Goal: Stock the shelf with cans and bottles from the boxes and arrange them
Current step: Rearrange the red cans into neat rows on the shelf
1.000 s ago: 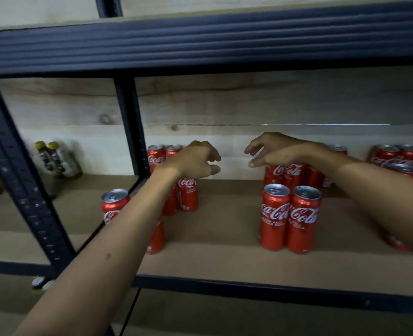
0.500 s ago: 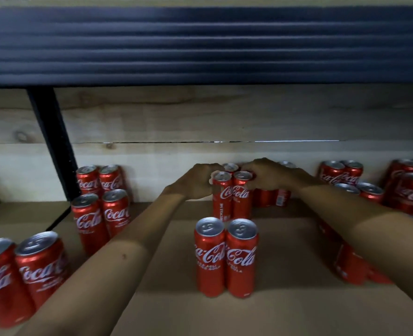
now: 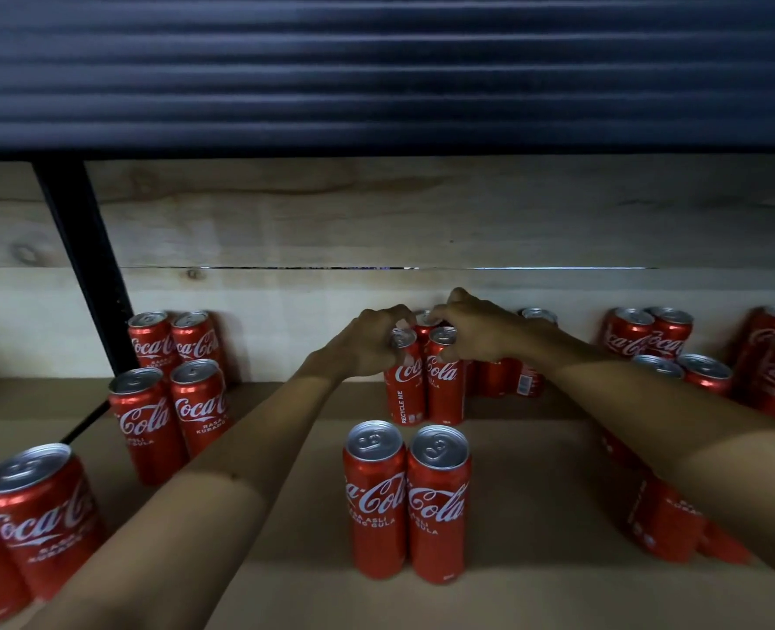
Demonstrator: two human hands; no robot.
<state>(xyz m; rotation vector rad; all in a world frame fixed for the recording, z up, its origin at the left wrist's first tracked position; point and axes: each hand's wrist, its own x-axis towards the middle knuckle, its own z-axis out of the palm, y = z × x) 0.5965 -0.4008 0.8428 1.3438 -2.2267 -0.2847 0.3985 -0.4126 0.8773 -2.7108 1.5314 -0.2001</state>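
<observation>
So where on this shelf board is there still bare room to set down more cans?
Bare board lies between the front pair of cans and the right forearm. Crowded: the back middle, where the left hand and right hand grip cans.

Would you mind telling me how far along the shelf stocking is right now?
Done: red cans stand in pairs across the shelf, such as the front pair. In hand: the left hand and right hand grip the middle pair. Left: unclear; no boxes or bottles show.
</observation>
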